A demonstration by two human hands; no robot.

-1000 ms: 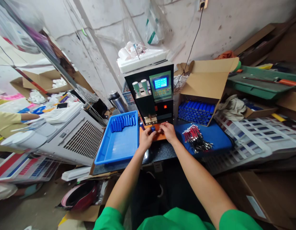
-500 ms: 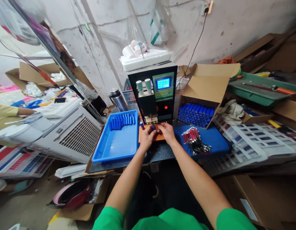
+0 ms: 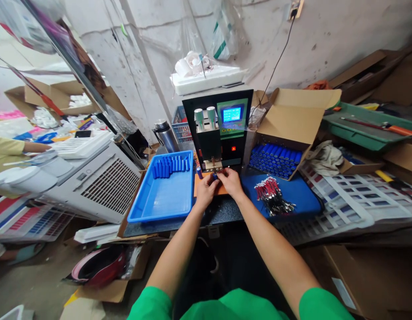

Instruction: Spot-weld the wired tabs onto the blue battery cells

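Observation:
My left hand and my right hand meet over an orange mat, both pinched on a small blue battery cell held just under the electrodes of a black spot-welding machine. A second blue cell stands upright on the mat to the left. The machine's blue screen is lit and a red light glows below it.
A blue tray with a row of several blue cells sits at left. An open cardboard box full of blue cells stands at right, with a pile of red-tipped wire leads on a blue pad. Another person's sleeve shows at far left.
Both hands have pushed the blue cell a little farther in, up under the machine's electrodes. The camera has shifted slightly.

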